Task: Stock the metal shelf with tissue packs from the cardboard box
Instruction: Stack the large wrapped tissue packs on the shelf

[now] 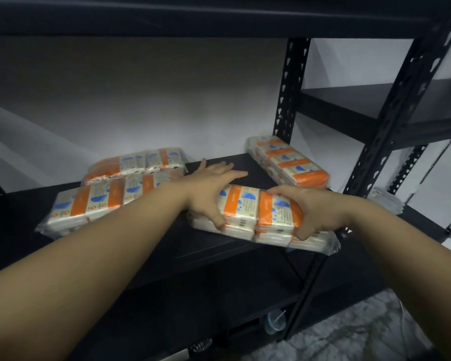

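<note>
Third tissue bundle landing on the black shelf board

Left hand and right hand clamp the tissue multipack; left stack and right-corner pack placed; box unseen.

A storeroom or stockroom, dimly lit. A black metal shelving unit of the bolt-together kind fills the view, its upright posts punched with rows of keyhole slots. The shelf boards are plain and dark, set against a bare white wall. Identical plastic-wrapped multipacks of tissues, orange and white, lie flat in several spots on one shelf, as bulk stock would. A second matching unit stands just beside it to the right. Below, the floor has a grey marbled pattern.
</note>
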`<move>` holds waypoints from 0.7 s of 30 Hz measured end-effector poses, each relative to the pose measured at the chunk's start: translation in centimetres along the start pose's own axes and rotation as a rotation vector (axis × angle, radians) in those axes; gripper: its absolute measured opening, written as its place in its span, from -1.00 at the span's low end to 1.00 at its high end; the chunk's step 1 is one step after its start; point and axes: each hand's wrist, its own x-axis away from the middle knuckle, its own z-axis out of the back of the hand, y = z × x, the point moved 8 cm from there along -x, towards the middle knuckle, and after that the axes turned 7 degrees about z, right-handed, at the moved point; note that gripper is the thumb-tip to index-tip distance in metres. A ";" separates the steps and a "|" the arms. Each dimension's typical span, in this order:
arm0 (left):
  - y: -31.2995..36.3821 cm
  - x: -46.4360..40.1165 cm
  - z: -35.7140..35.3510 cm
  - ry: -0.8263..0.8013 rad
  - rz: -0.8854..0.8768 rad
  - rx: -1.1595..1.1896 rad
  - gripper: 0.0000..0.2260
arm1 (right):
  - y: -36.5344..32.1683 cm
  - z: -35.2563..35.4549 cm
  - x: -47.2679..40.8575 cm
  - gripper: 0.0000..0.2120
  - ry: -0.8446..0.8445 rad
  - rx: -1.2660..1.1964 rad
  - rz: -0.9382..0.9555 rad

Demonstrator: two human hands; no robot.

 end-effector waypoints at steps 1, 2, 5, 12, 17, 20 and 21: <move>0.4 -0.5 -0.2 -0.041 -0.008 -0.007 0.20 | 0.1 -0.1 0.1 0.03 0.003 -0.001 0.007; 0.9 -0.9 -0.5 -0.089 -0.013 0.002 0.18 | 0.1 -0.3 0.0 0.05 0.011 0.002 0.013; 1.7 -1.3 -1.8 -0.169 -0.024 0.076 0.05 | 0.4 -1.1 -0.1 0.14 0.066 0.082 -0.003; 2.0 -0.2 -1.7 -0.077 -0.046 0.113 -0.06 | 0.3 -1.3 0.4 0.06 0.228 0.188 -0.007; 1.3 0.7 -1.2 -0.046 -0.053 0.138 -0.18 | -0.3 -0.7 0.8 -0.19 0.257 0.165 0.004; 0.7 1.1 -0.8 -0.043 -0.009 0.091 -0.24 | -0.2 -0.1 0.1 -0.30 0.267 0.151 0.015; 0.6 1.1 -0.9 -0.044 0.002 0.078 -0.25 | -0.1 -0.1 -0.2 -0.33 0.265 0.146 0.021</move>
